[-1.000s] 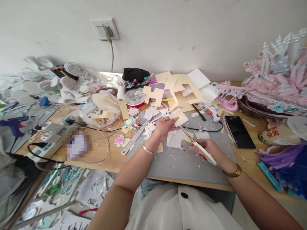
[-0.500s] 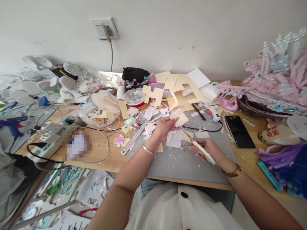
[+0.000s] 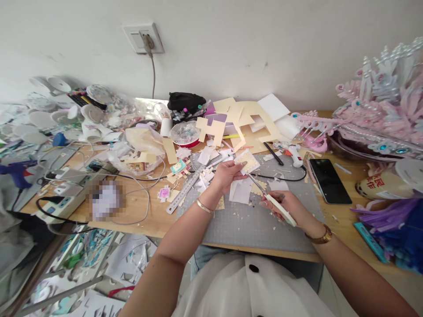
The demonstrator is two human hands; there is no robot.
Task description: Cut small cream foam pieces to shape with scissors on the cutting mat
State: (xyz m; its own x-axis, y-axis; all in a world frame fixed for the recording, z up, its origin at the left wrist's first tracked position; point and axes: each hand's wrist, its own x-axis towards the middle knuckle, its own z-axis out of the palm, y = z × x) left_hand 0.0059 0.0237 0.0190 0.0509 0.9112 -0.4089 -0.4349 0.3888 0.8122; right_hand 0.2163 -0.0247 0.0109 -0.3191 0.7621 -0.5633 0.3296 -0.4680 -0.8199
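Note:
My left hand (image 3: pixel 228 176) pinches a small white-bordered piece of cream card (image 3: pixel 248 163) between thumb and fingers, above the grey cutting mat (image 3: pixel 228 229). In my right hand (image 3: pixel 280 204) is a pair of scissors (image 3: pixel 279 209) with pale handles. The blades point up and left, and their tips meet the card's lower edge; whether they are parted I cannot tell. Beneath lie a white paper piece (image 3: pixel 240 191) and a cream scalloped cutout (image 3: pixel 258 188), with small scraps scattered around.
A metal ruler (image 3: pixel 183 193) lies left of my left hand. Cream card sheets (image 3: pixel 238 114) pile up at the back. To the right are a white glue gun (image 3: pixel 295 156), a black phone (image 3: pixel 329 181) and a drink cup (image 3: pixel 376 185). A power strip (image 3: pixel 62 207) sits at the left.
Hardly anything differs. Both hands, the card and the scissors keep the same place; the whole view has shifted very slightly.

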